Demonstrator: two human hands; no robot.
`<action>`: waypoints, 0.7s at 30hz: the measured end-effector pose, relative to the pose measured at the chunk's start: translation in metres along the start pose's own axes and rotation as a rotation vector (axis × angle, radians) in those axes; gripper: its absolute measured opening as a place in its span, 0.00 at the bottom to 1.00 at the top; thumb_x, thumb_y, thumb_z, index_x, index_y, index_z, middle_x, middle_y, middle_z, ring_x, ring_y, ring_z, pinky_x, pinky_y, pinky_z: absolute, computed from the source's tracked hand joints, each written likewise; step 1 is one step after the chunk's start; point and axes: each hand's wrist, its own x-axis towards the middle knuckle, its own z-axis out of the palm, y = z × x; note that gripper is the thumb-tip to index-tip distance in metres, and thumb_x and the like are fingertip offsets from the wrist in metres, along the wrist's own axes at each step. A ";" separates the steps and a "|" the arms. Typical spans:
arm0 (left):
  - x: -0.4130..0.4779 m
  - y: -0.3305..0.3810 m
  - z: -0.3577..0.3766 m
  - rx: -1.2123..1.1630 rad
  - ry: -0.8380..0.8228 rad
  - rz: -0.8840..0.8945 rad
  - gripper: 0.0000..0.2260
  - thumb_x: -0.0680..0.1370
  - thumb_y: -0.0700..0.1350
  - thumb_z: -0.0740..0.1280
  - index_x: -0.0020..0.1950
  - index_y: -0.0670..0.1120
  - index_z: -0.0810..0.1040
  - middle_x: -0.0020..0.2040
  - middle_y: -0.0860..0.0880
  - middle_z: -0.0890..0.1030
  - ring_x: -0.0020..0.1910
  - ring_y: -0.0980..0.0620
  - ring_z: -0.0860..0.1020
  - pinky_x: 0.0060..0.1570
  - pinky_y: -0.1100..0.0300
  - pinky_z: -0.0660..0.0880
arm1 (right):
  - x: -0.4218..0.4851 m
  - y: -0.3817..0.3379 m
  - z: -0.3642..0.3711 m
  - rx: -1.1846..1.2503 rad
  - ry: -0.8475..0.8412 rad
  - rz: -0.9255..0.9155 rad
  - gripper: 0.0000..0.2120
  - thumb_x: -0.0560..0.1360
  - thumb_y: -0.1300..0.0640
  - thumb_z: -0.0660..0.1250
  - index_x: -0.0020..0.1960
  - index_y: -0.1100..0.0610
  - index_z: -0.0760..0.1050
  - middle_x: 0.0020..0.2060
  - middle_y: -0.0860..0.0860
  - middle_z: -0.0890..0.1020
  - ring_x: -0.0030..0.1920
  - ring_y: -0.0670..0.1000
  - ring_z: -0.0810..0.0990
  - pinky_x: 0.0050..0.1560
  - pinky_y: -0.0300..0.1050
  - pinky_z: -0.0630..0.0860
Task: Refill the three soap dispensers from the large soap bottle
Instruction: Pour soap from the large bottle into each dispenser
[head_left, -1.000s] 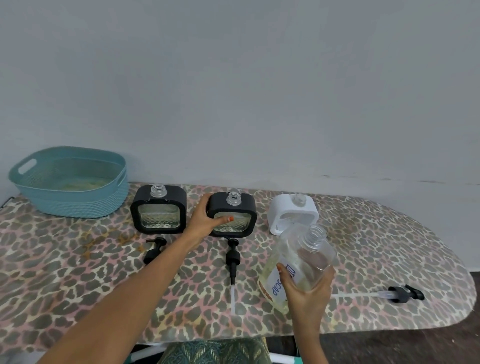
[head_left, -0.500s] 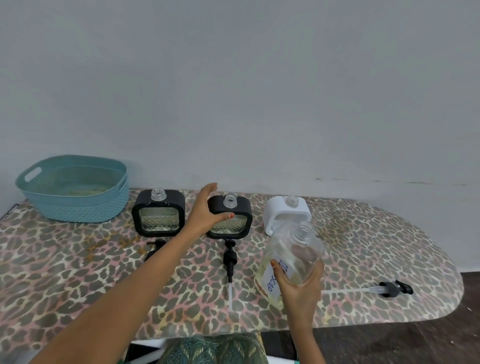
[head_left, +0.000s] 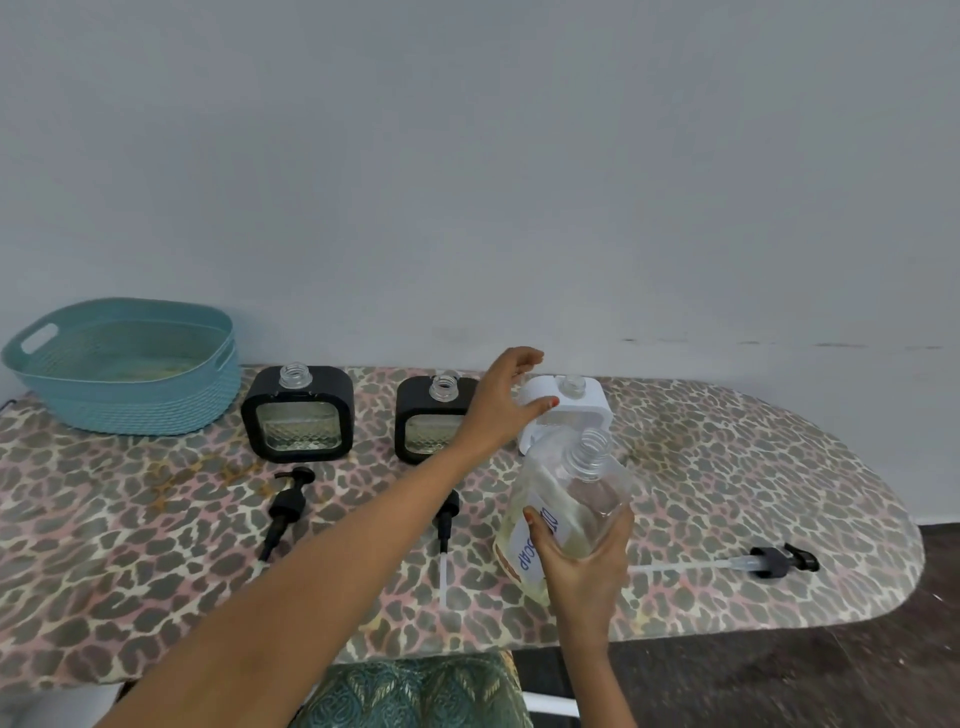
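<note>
Currently right hand (head_left: 584, 564) grips the clear, square-shouldered large soap bottle (head_left: 566, 512), tilted, uncapped, above the leopard-print bench (head_left: 727, 467). Behind it, left hand (head_left: 501, 402) spread, fingers at the glossy white dispenser (head_left: 571, 410).

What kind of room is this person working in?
Probably a home, perhaps a laundry or utility corner. The work surface looks like an ironing board with a leopard-print cover, pushed against a plain wall, with a teal plastic basket on it.
</note>
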 end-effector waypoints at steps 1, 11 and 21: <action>0.003 -0.002 0.008 0.021 -0.030 -0.037 0.25 0.70 0.39 0.73 0.64 0.43 0.68 0.64 0.48 0.72 0.61 0.54 0.70 0.61 0.67 0.67 | 0.000 0.000 0.000 0.000 0.004 -0.008 0.59 0.50 0.27 0.69 0.71 0.59 0.60 0.65 0.56 0.73 0.64 0.55 0.73 0.62 0.54 0.73; 0.022 -0.025 0.040 0.081 -0.066 -0.320 0.28 0.67 0.40 0.75 0.64 0.42 0.68 0.60 0.43 0.73 0.60 0.47 0.71 0.59 0.50 0.70 | 0.003 0.004 0.001 0.036 0.027 -0.035 0.54 0.53 0.33 0.75 0.69 0.60 0.62 0.62 0.57 0.74 0.60 0.51 0.74 0.60 0.50 0.74; 0.013 -0.018 0.040 0.082 -0.043 -0.290 0.21 0.69 0.41 0.74 0.58 0.41 0.71 0.53 0.47 0.74 0.50 0.52 0.72 0.45 0.60 0.68 | 0.003 0.002 0.003 0.089 0.055 -0.060 0.57 0.53 0.22 0.64 0.68 0.62 0.64 0.61 0.58 0.75 0.60 0.53 0.75 0.56 0.38 0.71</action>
